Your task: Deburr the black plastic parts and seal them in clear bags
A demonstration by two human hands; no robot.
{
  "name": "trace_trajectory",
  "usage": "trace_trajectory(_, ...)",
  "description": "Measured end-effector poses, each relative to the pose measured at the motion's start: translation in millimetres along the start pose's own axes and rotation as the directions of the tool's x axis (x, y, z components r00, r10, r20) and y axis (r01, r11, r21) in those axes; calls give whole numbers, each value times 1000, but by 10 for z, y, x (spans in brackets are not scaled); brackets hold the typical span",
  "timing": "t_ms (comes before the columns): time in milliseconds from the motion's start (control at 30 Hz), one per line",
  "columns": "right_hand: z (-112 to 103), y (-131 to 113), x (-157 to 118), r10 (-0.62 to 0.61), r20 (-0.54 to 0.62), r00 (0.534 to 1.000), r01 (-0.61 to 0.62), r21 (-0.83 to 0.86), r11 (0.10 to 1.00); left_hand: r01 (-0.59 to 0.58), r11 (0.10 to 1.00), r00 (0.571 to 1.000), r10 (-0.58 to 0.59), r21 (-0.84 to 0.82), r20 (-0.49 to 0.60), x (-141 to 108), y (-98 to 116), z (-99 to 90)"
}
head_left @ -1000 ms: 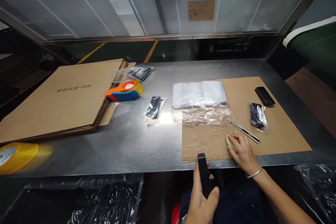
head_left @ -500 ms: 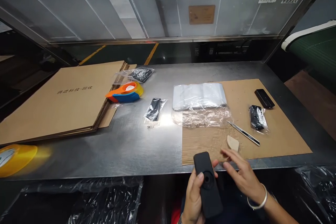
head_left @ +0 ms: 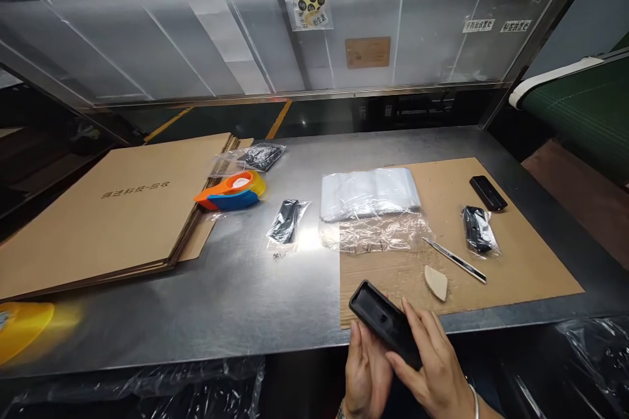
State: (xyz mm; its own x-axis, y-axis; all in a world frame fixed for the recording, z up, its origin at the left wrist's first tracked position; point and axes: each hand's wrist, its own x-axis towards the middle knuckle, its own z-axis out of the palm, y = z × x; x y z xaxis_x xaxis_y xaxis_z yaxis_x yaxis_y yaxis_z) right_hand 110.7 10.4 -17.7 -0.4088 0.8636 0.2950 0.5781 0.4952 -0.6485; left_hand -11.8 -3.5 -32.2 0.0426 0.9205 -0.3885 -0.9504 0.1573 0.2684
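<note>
A long black plastic shell (head_left: 381, 314) is tilted over the front edge of the bench, its hollow inner side facing up and a small hole in its floor. My right hand (head_left: 435, 363) grips its near end and right side, thumb on the left edge. Under and along its left side, my left hand (head_left: 366, 366) supports it; some of those fingers are hidden behind the shell. Just beyond the hands, a beige wedge-shaped piece (head_left: 436, 283) lies on the cardboard sheet (head_left: 521, 255), close to a slim cutter knife (head_left: 455, 260).
Clear plastic bags (head_left: 371, 193) lie stacked mid-bench. Right of them are a bagged black part (head_left: 476, 230) and a bare black shell (head_left: 488, 193). Leftward are another bagged part (head_left: 285, 221), an orange-blue tape dispenser (head_left: 230, 191), flattened cartons (head_left: 132, 209) and a yellow tape roll (head_left: 24, 330).
The shell has been turned over, from its flat outer face to its hollow side. My right hand has moved in from beside it and closed on it. The view has tilted slightly upward.
</note>
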Motion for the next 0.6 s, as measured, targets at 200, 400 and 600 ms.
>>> trace_trajectory(200, -59, -127, 2, -94, 106, 990, 80, 131, 988, 138, 988, 985, -144, -64, -98, 15, 73, 121)
trace_trajectory(400, -242, 539, 191, 96, -144, 985, -130, -244, 961, 66, 998, 983, -67, -13, -171, 30, 157, 208)
trace_trajectory(600, -452, 1408, 576, 146, -154, 977, -201, -452, 869, 106, 993, 983, -113, -52, -147, -26, 154, 316)
